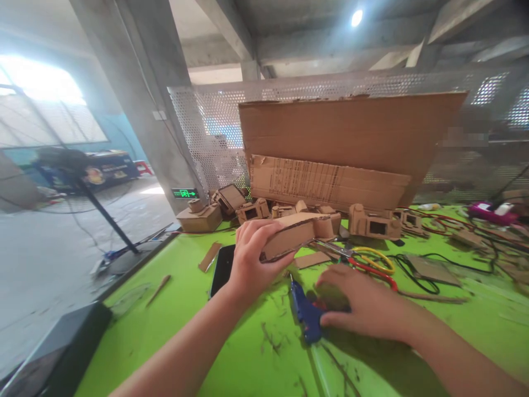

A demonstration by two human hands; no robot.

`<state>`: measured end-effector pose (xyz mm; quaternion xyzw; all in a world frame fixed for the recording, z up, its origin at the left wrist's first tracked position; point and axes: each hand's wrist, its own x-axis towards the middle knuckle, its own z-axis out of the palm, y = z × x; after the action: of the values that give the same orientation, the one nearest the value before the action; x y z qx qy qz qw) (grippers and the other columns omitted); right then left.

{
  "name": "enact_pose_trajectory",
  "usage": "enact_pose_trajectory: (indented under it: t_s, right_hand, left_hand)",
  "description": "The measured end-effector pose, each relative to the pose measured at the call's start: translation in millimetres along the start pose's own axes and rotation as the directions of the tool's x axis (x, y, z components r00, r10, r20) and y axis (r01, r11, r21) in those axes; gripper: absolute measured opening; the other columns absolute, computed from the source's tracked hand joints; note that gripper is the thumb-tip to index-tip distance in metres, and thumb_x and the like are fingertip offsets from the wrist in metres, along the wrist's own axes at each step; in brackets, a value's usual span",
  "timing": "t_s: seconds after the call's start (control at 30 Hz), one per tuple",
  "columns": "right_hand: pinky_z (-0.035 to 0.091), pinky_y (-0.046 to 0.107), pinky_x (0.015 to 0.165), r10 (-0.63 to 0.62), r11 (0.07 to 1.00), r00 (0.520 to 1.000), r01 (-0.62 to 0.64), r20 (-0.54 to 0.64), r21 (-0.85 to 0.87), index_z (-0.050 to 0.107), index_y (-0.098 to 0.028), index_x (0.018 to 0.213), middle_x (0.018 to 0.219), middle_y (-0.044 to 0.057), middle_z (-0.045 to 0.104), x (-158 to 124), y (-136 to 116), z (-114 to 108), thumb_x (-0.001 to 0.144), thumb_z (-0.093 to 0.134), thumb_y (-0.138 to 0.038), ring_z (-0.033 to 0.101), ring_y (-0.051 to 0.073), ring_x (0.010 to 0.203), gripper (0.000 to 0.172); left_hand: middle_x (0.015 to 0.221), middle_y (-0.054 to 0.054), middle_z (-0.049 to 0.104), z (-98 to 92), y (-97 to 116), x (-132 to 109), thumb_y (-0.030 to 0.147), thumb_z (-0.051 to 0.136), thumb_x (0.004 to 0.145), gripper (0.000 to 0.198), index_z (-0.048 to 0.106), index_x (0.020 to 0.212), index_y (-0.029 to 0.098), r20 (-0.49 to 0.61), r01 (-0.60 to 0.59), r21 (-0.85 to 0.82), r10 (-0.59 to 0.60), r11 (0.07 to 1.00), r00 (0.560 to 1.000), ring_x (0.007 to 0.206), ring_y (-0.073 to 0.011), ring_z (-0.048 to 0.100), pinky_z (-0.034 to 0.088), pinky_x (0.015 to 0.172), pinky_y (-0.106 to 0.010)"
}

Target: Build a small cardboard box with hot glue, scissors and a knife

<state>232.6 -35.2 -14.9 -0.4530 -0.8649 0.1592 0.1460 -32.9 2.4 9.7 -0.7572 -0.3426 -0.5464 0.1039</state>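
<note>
Craft workshop by the look of it, in a bare concrete building: thick pillar, ceiling beam, lit exit sign, perforated screen. Green counter littered with glue gun, scissors, cardboard scraps; big cardboard sheet propped behind.

two hands, one glue gun, one exit sign, cardboard models (too crowded to count)

Your left fingers hold a brown cardboard piece, tilted. Blue glue gun on your worktop, nozzle forward.
</note>
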Motion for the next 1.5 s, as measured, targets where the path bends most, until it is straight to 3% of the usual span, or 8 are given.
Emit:
enact_pose_trajectory:
  t_s: [0.1, 0.2, 0.3, 0.4, 0.83, 0.97, 1.13, 1.5]
  right_hand:
    - [0.05, 0.056, 0.101, 0.094, 0.995, 0.955, -0.094, -0.28, 0.014, 0.051, -0.021, 0.143, 0.137, 0.018, 0.063, 5, 16, -8, 0.088, 0.071, -0.057, 0.063, 0.037, 0.121, 0.068]
    - [0.046, 0.056, 0.11, 0.016, 0.999, 0.877, 0.002, -0.48, 0.038, 0.025, -0.025, 0.161, 0.157, 0.018, 0.047, 8, 20, -18, 0.089, 0.073, -0.055, 0.053, 0.036, 0.137, 0.091]
    - [0.044, 0.052, 0.114, -0.19, 0.978, 0.804, 0.207, -0.563, -0.034, 0.037, -0.029, 0.154, 0.155, 0.013, 0.051, 7, 15, -23, 0.093, 0.071, -0.047, 0.052, 0.033, 0.139, 0.072]
    - [0.05, 0.048, 0.107, -0.266, 0.957, 0.769, 0.282, -0.582, -0.065, 0.05, -0.031, 0.142, 0.137, 0.01, 0.063, 6, 12, -24, 0.094, 0.073, -0.042, 0.059, 0.032, 0.128, 0.055]
    - [0.049, 0.045, 0.1, -0.268, 0.96, 0.761, 0.266, -0.59, -0.092, 0.052, -0.03, 0.142, 0.13, 0.009, 0.065, 4, 12, -25, 0.093, 0.075, -0.035, 0.059, 0.031, 0.12, 0.054]
    - [0.049, 0.044, 0.1, -0.272, 0.957, 0.766, 0.278, -0.583, -0.082, 0.052, -0.029, 0.142, 0.13, 0.009, 0.064, 4, 9, -25, 0.093, 0.075, -0.032, 0.058, 0.03, 0.121, 0.054]
    - [0.048, 0.044, 0.101, -0.279, 0.954, 0.757, 0.291, -0.591, -0.076, 0.051, -0.028, 0.142, 0.13, 0.009, 0.064, 4, 5, -24, 0.094, 0.074, -0.031, 0.058, 0.03, 0.121, 0.053]
    - [0.049, 0.046, 0.099, -0.298, 0.946, 0.758, 0.314, -0.58, -0.075, 0.052, -0.029, 0.14, 0.129, 0.009, 0.065, 1, 5, -26, 0.092, 0.073, -0.023, 0.058, 0.031, 0.119, 0.053]
  left_hand:
    - [0.115, -0.008, 0.071, 0.9, 2, -1, 0.024, 0.089, 0.074, 0.05, 0.064, 0.118, 0.025, 0.009, 0.027, -0.069, -0.027, 0.997, 1.0, 0.108, -0.028, 0.066, 0.053, 0.096, -0.049]
    - [0.115, -0.008, 0.071, 1.9, 7, -3, 0.023, 0.09, 0.073, 0.052, 0.065, 0.118, 0.024, 0.052, 0.026, -0.172, -0.018, 0.985, 0.998, 0.108, -0.0277, 0.067, 0.053, 0.097, -0.048]
    - [0.115, -0.008, 0.07, 4.0, 11, -6, 0.022, 0.091, 0.072, 0.053, 0.065, 0.119, 0.024, 0.123, 0.031, -0.269, 0.002, 0.963, 0.992, 0.107, -0.0271, 0.068, 0.055, 0.094, -0.045]
    - [0.114, -0.008, 0.07, 5.9, 14, -8, 0.022, 0.091, 0.072, 0.053, 0.065, 0.118, 0.024, 0.146, 0.05, -0.321, -0.003, 0.946, 0.989, 0.106, -0.0263, 0.068, 0.056, 0.092, -0.041]
    - [0.121, -0.009, 0.068, 6.2, 12, -7, 0.027, 0.091, 0.072, 0.056, 0.068, 0.123, 0.026, 0.218, 0.099, -0.226, -0.048, 0.969, 0.975, 0.112, -0.0277, 0.066, 0.054, 0.099, -0.045]
    - [0.118, -0.008, 0.068, 6.9, 14, -8, 0.039, 0.093, 0.071, 0.058, 0.069, 0.123, 0.026, 0.17, 0.062, -0.199, -0.028, 0.978, 0.985, 0.108, -0.0266, 0.067, 0.056, 0.097, -0.043]
    - [0.113, -0.008, 0.071, 6.3, 14, -9, 0.037, 0.093, 0.071, 0.055, 0.071, 0.12, 0.024, 0.105, 0.008, -0.193, 0.012, 0.981, 0.994, 0.103, -0.026, 0.07, 0.057, 0.094, -0.043]
    - [0.11, -0.008, 0.073, 6.8, 16, -9, 0.035, 0.094, 0.07, 0.053, 0.072, 0.116, 0.023, 0.091, 0.016, -0.201, 0.002, 0.98, 0.996, 0.1, -0.0261, 0.072, 0.058, 0.091, -0.043]
